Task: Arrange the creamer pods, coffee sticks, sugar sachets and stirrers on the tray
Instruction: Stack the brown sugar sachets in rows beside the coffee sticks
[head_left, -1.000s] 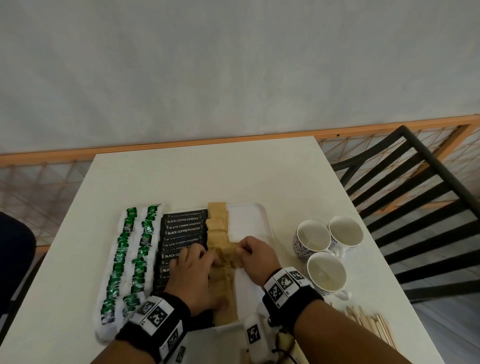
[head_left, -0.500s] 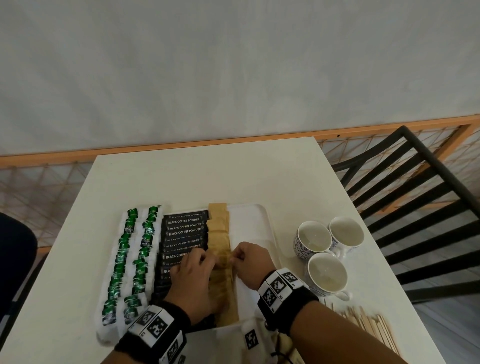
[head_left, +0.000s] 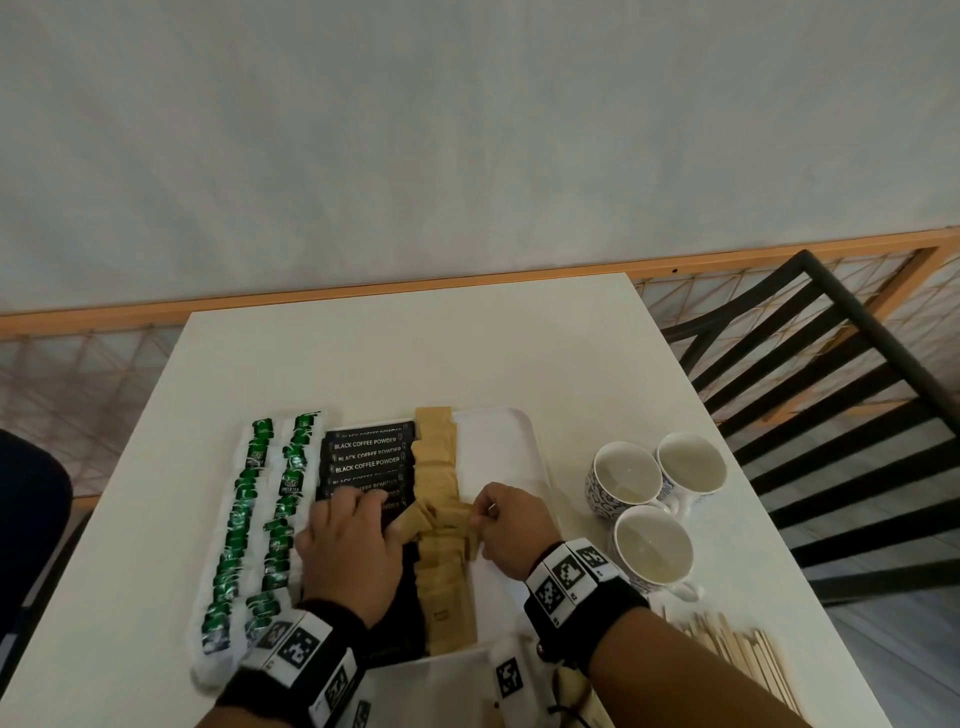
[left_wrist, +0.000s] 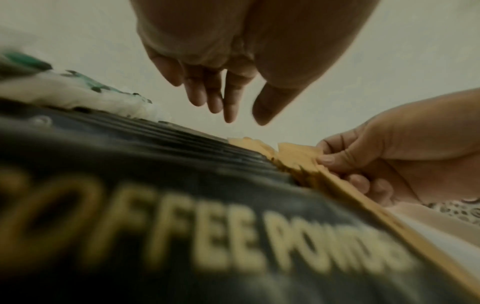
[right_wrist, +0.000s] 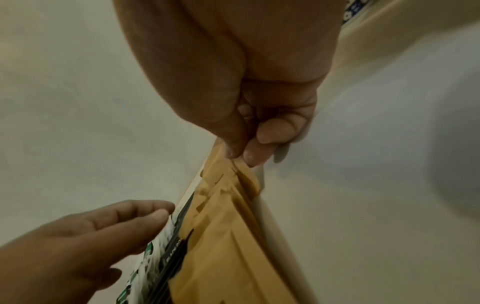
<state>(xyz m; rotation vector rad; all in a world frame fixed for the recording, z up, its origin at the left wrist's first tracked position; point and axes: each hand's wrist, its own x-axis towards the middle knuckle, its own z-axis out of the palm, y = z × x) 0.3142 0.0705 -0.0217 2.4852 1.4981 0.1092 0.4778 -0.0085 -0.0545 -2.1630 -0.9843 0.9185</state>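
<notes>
Right hand (head_left: 511, 530): fingers curled, thumb and forefinger pinching the right edge of a brown sugar sachet in the middle of the sachet column; the right wrist view shows the pinch (right_wrist: 241, 152) closed on the paper.

Left hand (head_left: 353, 551): fingers extended and relaxed, laid over the black coffee sticks (head_left: 370, 457) just left of the sachets; it grips nothing. In the left wrist view its fingertips (left_wrist: 228, 107) point forward above the sticks.

Sugar sachets (head_left: 439, 467): one overlapping brown column running front to back down the tray, disordered and partly lifted between the two hands.

Coffee sticks: black, lettered "BLACK COFFEE POWDER", stacked in a column touching the left side of the sachets.

Creamer pods (head_left: 260, 519): white with green lids, two rows along the left of the coffee sticks.

Tray (head_left: 498, 441): white, on the counter (head_left: 415, 353); its right strip is bare.

Stirrers (head_left: 743, 654): wooden, bundled on the counter at the near right, off the tray.

Three patterned cups (head_left: 652, 519): clustered on the counter right of the tray.

Black slatted chair (head_left: 831, 405): beside the counter's right edge.
</notes>
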